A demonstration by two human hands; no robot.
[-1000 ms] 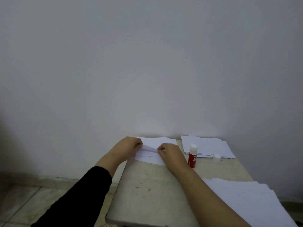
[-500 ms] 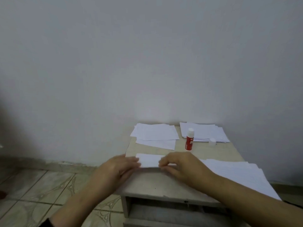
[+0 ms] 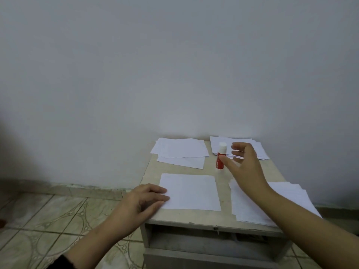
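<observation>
Head view: a single white sheet (image 3: 191, 192) is seen lying flat on the near part of the small table (image 3: 194, 218), its near edge set close to the table's front rim; the left hand (image 3: 144, 200) is laid on the sheet's left edge, its fingers nearly straight and held together, pressed onto the paper with nothing gripped; the right hand (image 3: 246, 167) is raised above the table beyond the sheet, its fingers spread wide and lightly bent, with nothing enclosed by them; its thumb is seen against the lower red body of the glue stick (image 3: 221, 156), and whether contact is made cannot be told; the glue stick is stood upright, white top uppermost, between the sheet and the back of the table; a loose pile of papers (image 3: 180, 150) is spread at the back left by the wall (image 3: 174, 74), a second pile (image 3: 260, 152) is partly hidden behind the right hand, and a larger stack (image 3: 252, 206) is laid under the right forearm at the table's right side; a tiled floor (image 3: 48, 220) is seen at the left
</observation>
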